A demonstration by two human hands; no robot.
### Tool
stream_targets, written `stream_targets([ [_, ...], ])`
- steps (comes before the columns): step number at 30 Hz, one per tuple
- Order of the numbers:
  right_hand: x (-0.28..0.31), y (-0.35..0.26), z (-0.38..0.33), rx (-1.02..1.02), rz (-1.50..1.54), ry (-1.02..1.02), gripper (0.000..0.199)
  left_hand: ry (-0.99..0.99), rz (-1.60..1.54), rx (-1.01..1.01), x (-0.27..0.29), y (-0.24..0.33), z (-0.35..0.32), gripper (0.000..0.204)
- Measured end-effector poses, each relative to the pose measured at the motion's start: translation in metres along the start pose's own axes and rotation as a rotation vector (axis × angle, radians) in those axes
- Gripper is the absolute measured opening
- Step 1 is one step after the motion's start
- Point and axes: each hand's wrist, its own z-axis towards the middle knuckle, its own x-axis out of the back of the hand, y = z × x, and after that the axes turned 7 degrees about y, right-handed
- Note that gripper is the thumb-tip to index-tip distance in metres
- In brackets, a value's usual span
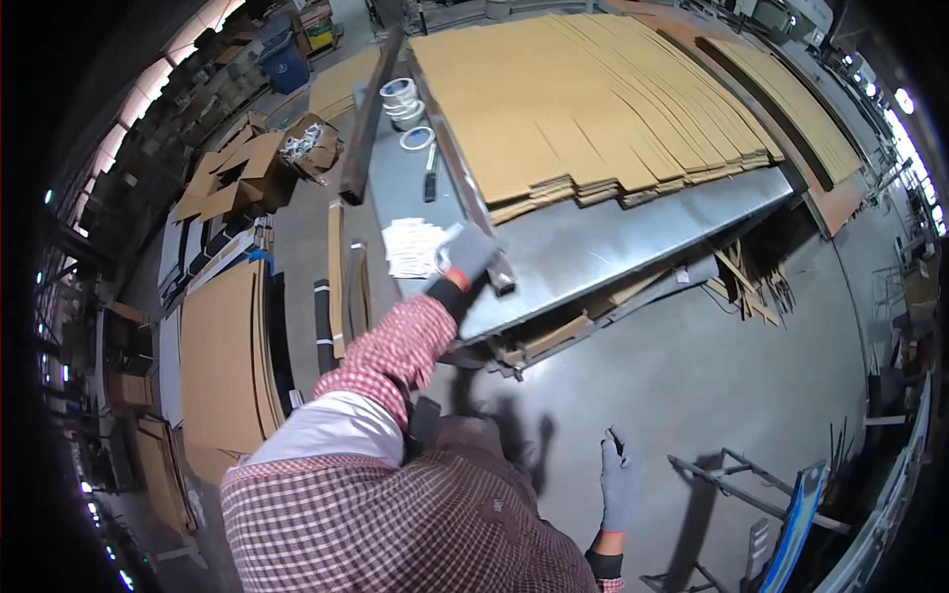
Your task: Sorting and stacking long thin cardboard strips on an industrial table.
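My left hand (471, 255), in a grey glove, reaches over the near left corner of the metal table (633, 222). It is beside a stack of small white paper slips (412, 247), at their right edge; its fingers are blurred and partly hidden. Close to that hand lies the near end of a dark metal bar (457, 178). Farther up the grey strip are a utility knife (430, 176), a flat tape roll (417, 138) and stacked tape rolls (400, 99). Low over the floor hangs my right hand (620, 484), gloved, its fingers curled together around something small and dark that I cannot make out.
Overlapping cardboard sheets (593, 99) cover the table's far part. A second dark bar (374, 128) runs along its left. Cardboard boxes (259, 168) and leaning sheets (225, 346) stand at left. A metal frame stand (761, 479) and blue panel (799, 529) are at lower right.
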Motion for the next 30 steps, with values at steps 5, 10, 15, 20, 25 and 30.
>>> stream_targets([
  [5, -0.101, -0.105, 0.0, 0.364, -0.041, -0.088, 0.033, -0.121, -0.276, 0.218, 0.015, 0.015, -0.049, 0.056],
  [10, -0.241, -0.212, 0.085, 0.749, -0.195, 0.219, 0.043, -0.288, -0.522, -0.231, 0.145, -0.048, -0.094, 0.059],
  [15, -0.305, -0.227, 0.151, 0.834, -0.525, 0.729, 0.036, -0.2, -0.407, -0.015, 0.282, -0.288, -0.13, 0.039],
  [20, -0.386, -0.232, 0.104, 0.269, -0.383, 0.474, 0.031, -0.069, -0.757, 0.696, 0.405, -0.373, -0.084, 0.037],
  [25, -0.467, -0.273, 0.127, 0.161, -0.041, 0.551, 0.025, -0.17, -0.73, 0.176, 0.408, -0.402, 0.074, 0.038],
  [30, -0.581, -0.381, 0.229, 0.355, -0.287, 0.453, 0.021, -0.149, -0.516, -0.352, 0.462, -0.37, 0.242, 0.035],
])
